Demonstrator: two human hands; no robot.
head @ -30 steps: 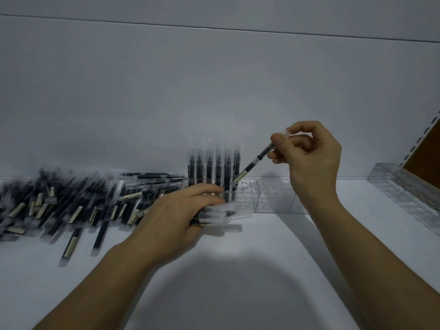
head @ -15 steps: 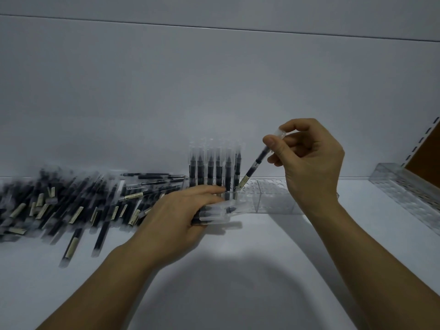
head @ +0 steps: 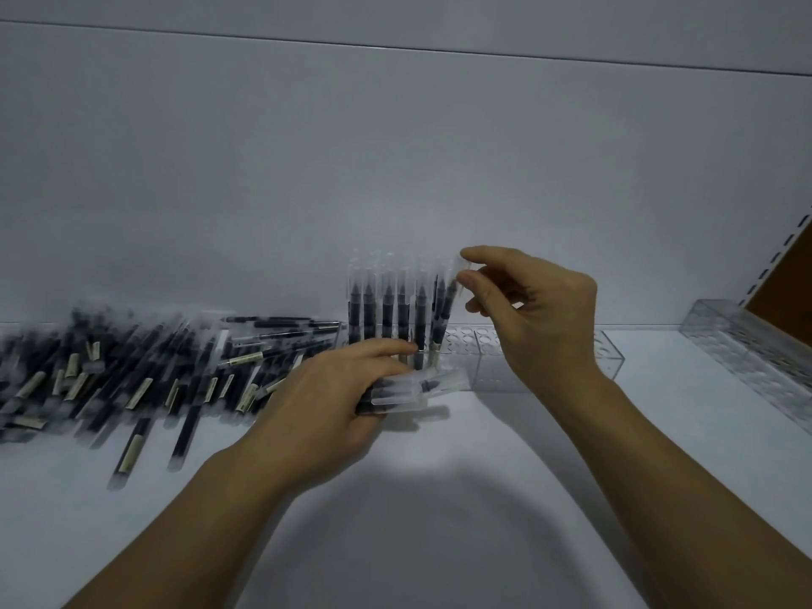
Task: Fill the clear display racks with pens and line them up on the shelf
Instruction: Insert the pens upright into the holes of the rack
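A pen stands almost upright at the left part of the clear rack. It leans slightly right, with its lower end at the rack's top; whether it sits in a hole cannot be told. Just to its left, close enough to crowd it, is a row of standing pens already in the rack. To its right the rack's holes are bare. The rack sits far back on the shelf, against the back panel.

Near the rack's front, the left hand has its fingers curled round a bundle of pens lying sideways. Loose pens are heaped further left, and a second clear rack lies at the far right.

The right hand pinches the leaning pen's clear cap between its thumb and forefinger, its fingers closed on the top end only.
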